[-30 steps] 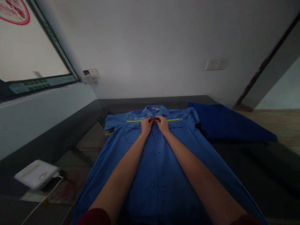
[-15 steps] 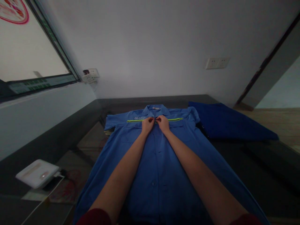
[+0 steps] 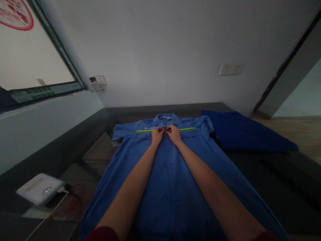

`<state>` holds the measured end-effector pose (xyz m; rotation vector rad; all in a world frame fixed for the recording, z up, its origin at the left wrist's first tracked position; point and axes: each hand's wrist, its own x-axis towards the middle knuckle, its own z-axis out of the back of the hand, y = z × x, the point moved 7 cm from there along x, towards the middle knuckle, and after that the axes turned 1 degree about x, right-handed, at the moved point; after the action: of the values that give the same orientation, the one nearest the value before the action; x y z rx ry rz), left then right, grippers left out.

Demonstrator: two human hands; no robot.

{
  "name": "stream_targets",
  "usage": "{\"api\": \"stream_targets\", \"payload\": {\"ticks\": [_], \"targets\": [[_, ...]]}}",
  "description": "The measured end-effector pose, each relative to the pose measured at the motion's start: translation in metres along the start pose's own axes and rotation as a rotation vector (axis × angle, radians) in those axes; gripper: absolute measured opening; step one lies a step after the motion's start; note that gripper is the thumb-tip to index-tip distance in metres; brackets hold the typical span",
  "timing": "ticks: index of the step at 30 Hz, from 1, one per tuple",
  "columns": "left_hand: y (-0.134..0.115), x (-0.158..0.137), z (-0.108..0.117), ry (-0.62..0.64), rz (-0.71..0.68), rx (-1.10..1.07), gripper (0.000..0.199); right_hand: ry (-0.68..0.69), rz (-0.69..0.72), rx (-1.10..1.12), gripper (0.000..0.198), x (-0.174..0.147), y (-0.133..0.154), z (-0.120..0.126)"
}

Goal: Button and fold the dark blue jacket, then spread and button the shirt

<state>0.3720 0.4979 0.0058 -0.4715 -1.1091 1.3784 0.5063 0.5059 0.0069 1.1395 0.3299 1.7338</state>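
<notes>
blue work shirt (image 3: pixel 173 174) flat on bench (image 3: pixel 276 180): left hand (image 3: pixel 157 135) and right hand (image 3: pixel 173 134) fingers pinched on placket just below collar (image 3: pixel 166 119), lower buttons seemingly done, top fastening unfinished.

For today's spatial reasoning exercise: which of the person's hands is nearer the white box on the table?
Left. The left hand lies on the shirt on the side toward the white box; the right hand is just beyond it, farther away.

A shirt (image 3: pixel 173 174) lies at centre frame on a table (image 3: pixel 276 180). A folded cloth (image 3: pixel 245 132) lies to its right; a flat box (image 3: pixel 40 188) sits lower left, wall sockets (image 3: pixel 231 69) upper right.
</notes>
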Motion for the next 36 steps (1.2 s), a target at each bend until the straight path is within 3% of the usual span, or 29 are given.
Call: {"api": "stream_targets", "payload": {"ticks": [21, 36], "targets": [[-0.012, -0.008, 0.004, 0.015, -0.036, -0.057, 0.022, -0.025, 0.012, -0.095, 0.009, -0.002, 0.005, 0.007], [-0.013, -0.013, -0.002, 0.030, -0.062, 0.227, 0.025, -0.037, -0.028, 0.126, 0.009, 0.005, -0.008, 0.006]]}}
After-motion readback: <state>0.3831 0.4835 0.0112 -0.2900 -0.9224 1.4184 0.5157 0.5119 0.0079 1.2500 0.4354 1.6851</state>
